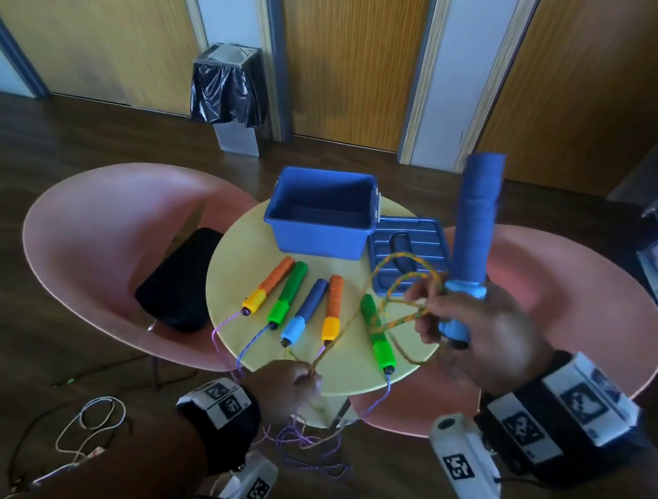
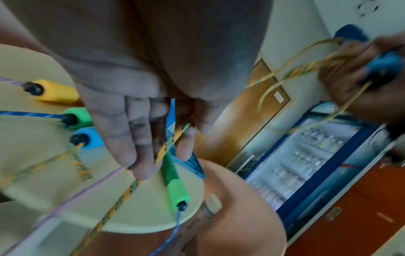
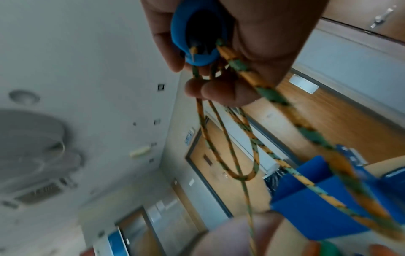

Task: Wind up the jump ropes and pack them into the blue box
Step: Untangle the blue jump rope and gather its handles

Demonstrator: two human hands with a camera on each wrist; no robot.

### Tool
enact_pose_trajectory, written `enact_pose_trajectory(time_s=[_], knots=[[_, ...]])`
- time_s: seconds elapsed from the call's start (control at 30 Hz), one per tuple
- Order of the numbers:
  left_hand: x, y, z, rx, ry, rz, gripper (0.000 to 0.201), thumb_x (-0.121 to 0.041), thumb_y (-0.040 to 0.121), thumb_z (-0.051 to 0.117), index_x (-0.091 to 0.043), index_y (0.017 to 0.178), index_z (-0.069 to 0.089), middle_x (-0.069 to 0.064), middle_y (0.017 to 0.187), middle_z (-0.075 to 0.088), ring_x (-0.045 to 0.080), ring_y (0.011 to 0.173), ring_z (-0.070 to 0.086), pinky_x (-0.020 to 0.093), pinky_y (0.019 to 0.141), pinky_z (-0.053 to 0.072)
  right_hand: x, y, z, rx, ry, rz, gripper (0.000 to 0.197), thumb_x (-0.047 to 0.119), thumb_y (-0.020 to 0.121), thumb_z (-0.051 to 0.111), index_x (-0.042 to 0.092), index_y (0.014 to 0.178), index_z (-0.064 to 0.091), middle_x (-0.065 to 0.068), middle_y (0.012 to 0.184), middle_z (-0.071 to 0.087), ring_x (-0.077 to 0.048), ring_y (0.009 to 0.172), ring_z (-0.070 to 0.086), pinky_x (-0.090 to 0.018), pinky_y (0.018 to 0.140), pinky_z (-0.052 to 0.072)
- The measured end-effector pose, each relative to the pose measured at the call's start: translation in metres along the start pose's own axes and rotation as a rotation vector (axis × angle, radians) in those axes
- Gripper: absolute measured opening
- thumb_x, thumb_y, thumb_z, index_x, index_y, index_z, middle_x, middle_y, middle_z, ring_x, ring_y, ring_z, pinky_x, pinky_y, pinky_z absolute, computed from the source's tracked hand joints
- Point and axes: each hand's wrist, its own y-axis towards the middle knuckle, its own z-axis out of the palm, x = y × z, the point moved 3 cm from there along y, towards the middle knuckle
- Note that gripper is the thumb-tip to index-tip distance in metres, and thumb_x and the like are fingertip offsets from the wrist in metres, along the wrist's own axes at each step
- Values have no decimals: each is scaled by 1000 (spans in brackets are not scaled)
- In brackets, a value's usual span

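Observation:
My right hand grips a blue jump-rope handle held upright above the table's right side, together with loops of its orange-green rope. In the right wrist view the handle's end and the rope loops hang from my fingers. My left hand pinches the same rope at the table's near edge. The open blue box stands at the back of the round yellow table. Several other handles lie in a row: orange, green, blue, orange, green.
The blue lid lies right of the box. Pink chairs flank the table; a black bag lies on the left one. Purple and blue ropes hang off the table onto the floor. A lined bin stands by the wall.

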Motion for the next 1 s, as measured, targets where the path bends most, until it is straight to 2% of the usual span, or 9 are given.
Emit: enact_pose_trajectory(time_s=[0.13, 0.23, 0.47, 0.53, 0.67, 0.73, 0.83, 0.93, 1.0], knots=[[-45, -8, -10, -24, -109, 153, 27, -37, 95, 47, -22, 80, 65, -15, 68, 68, 0, 68, 65, 23, 70, 50, -32, -3, -3, 43, -242, 118, 36, 9, 63, 60, -9, 93, 63, 6, 60, 63, -13, 49, 48, -18, 44, 39], [-75, -16, -23, -78, -113, 277, 29, -34, 96, 48, -17, 81, 67, -3, 75, 72, 6, 74, 66, 33, 80, 53, -52, -4, 0, 73, -179, 199, 48, 8, 64, 62, -15, 106, 58, 10, 56, 63, -9, 48, 49, -18, 45, 41], [-131, -43, -62, -216, -192, 494, 26, -28, 95, 56, -15, 75, 66, -2, 70, 71, 15, 69, 71, 33, 69, 56, -62, -9, 17, 313, -120, 272, 30, 16, 60, 73, 5, 85, 60, -4, 65, 63, -19, 55, 56, -29, 54, 46], [-129, -44, -72, -294, -259, 472, 32, -24, 96, 58, -4, 73, 65, 5, 67, 70, 19, 62, 70, 32, 62, 55, -56, -6, 19, 286, -96, 214, 13, 10, 65, 71, 13, 74, 63, -7, 65, 57, -20, 54, 52, -30, 55, 41], [-98, -31, -69, -327, -480, 347, 57, -42, 91, 41, 1, 66, 69, 11, 67, 71, 17, 58, 61, 27, 60, 47, -32, -2, 23, 225, 167, 83, 24, 7, 56, 77, 12, 71, 59, -9, 66, 53, -23, 53, 50, -31, 54, 39], [-82, -21, -50, -168, -486, 277, 37, -43, 80, 48, -19, 74, 76, -1, 80, 75, 9, 67, 64, 28, 65, 45, -13, -2, 30, 262, 321, 21, 31, 9, 51, 77, 9, 75, 57, -11, 70, 57, -27, 56, 55, -32, 54, 45], [-63, -9, -7, 143, -110, 275, 28, -53, 75, 60, -56, 102, 62, -16, 102, 69, -7, 84, 62, 20, 75, 45, 18, -2, 42, 315, 432, -89, 31, 9, 49, 82, 13, 74, 65, -10, 79, 64, -27, 65, 65, -32, 61, 54], [-36, 5, 19, 181, 145, 198, 28, -49, 88, 55, -31, 106, 69, -4, 106, 70, 10, 99, 65, 27, 85, 49, 37, 3, 38, 260, 460, -195, 29, 8, 51, 79, 15, 75, 66, -7, 81, 66, -24, 68, 66, -32, 67, 55], [-15, 12, 20, 128, 153, 68, 31, -44, 94, 49, -19, 91, 69, 4, 89, 68, 20, 88, 64, 28, 79, 47, 40, 11, 27, 108, 415, -233, 20, 5, 57, 72, 16, 72, 66, -5, 74, 63, -21, 64, 62, -29, 64, 53]])
